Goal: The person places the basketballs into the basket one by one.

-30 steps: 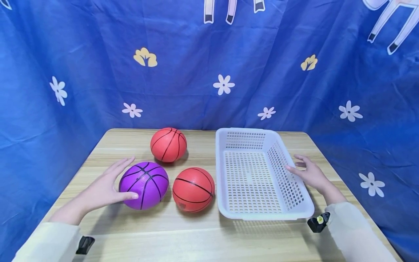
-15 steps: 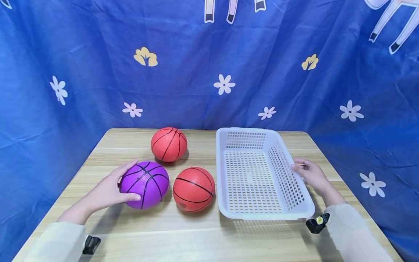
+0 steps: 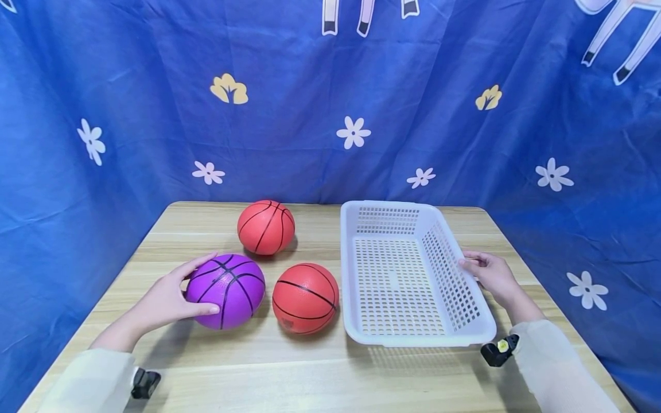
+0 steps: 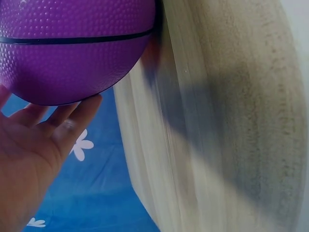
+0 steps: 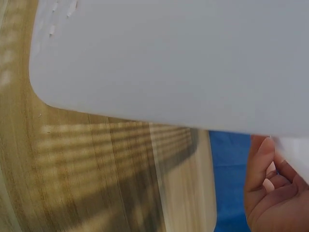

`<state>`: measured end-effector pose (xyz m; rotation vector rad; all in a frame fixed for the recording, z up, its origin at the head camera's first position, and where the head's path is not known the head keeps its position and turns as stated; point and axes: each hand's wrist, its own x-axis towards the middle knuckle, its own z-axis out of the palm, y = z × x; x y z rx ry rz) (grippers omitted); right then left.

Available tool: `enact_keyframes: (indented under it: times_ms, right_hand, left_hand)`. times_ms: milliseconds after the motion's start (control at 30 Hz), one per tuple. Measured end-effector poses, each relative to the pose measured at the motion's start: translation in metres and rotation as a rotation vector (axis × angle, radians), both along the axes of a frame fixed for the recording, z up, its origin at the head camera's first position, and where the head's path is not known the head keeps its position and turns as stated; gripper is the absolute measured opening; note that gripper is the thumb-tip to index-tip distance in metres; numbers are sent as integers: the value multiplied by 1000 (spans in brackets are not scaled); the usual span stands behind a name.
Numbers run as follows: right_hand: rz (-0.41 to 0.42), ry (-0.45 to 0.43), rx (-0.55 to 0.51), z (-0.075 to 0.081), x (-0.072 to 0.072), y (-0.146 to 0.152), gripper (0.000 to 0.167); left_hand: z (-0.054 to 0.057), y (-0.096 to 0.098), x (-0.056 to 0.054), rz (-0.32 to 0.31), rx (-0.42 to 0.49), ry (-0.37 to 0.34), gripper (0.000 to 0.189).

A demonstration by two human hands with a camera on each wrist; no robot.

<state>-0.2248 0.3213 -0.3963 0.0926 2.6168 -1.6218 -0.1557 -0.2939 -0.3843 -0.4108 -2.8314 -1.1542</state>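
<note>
A purple basketball [image 3: 234, 301] with black lines sits on the left side of the table, and my left hand [image 3: 162, 301] grips it from its left. The thumb lies across its near face, and the fingers reach round its far side. The left wrist view shows the fingertips [image 4: 89, 104] against the purple surface, the palm apart from it. At the right, my right hand [image 3: 493, 278] pinches the right rim of a white perforated plastic basket [image 3: 347, 275]. The right wrist view shows thumb and fingers at the rim's edge, partly hidden by the basket.
Two red basketballs rest on the wooden table [image 3: 289, 378]: one [image 3: 265, 228] farther back, the other [image 3: 304, 299] between the purple ball and the basket. A blue patterned curtain [image 3: 289, 115] hangs behind the table and along both sides.
My left hand has moved in to the right and closed round the purple basketball. The right hand's fingers have gone from spread apart to pinching the basket's rim.
</note>
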Motion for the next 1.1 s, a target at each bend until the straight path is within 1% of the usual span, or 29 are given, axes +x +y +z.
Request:
enact_keyframes:
  times_ms: [33, 133, 167, 267, 333, 400, 467, 567, 633, 700, 800, 867, 1000, 1100]
  right_hand:
    - [3, 2, -7, -3, -2, 2, 58]
    - [0, 8, -41, -22, -14, 15, 59]
    - [6, 11, -50, -30, -19, 21, 60]
    - [-21, 28, -68, -53, -32, 34, 60]
    - [-19, 28, -59, -57, -34, 36, 63]
    - [-51, 10, -61, -54, -32, 33, 65]
    - [-26, -2, -43, -38, -23, 23, 66]
    - [-15, -13, -23, -11, -6, 5, 62]
    - [1, -8, -6, 2, 1, -3, 57]
    - [-10, -16, 1, 9, 5, -7, 53]
    - [-15, -16, 6, 10, 5, -8, 51]
    - [-15, -11, 6, 9, 4, -8, 52]
    - [1, 3, -24, -3, -3, 1, 57]
    - [10, 13, -60, -20, -14, 12, 59]
  left_hand:
    - [0, 0, 0, 3, 6, 2, 100]
    - [-2, -1, 0, 16, 20, 0, 97]
    - [-2, -2, 0, 19, 26, -4, 96]
    - [-1, -4, 0, 23, 47, -17, 94]
    - [2, -6, 0, 21, 58, -19, 93]
    - [7, -7, 0, 24, 61, -13, 93]
    - [13, -9, -1, 26, 65, -10, 94]
    - [25, -11, -3, 22, 80, -7, 93]
    - [33, -12, -5, 17, 89, 9, 93]
    - [40, -13, -8, 9, 95, 40, 91]
    - [50, -12, -13, 13, 76, 98, 90]
    - [55, -11, -17, 24, 66, 119, 89]
    - [66, -7, -26, 57, 66, 133, 88]
    - [73, -2, -33, 57, 86, 132, 89]
